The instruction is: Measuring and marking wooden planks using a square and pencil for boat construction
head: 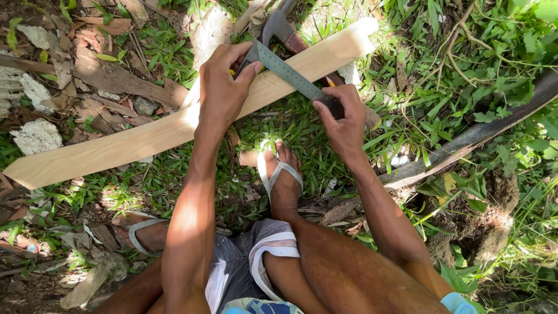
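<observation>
A long, curved pale wooden plank (128, 142) lies across the ground from lower left to upper right. A metal try square (288, 72) rests diagonally on it. My left hand (224, 87) presses the square's upper end against the plank, thumb on the blade. My right hand (343, 119) grips the square's dark handle end, just off the plank's near edge. A hammer (282, 26) with a reddish handle lies under the square behind the plank. My sandalled foot (283, 177) is planted on the grass below the plank.
Grass covers the middle and right. Dry leaves, bark and stones (38, 136) lie at the left. A dark fallen branch (465, 142) runs diagonally at the right. My other sandalled foot (142, 232) is at lower left.
</observation>
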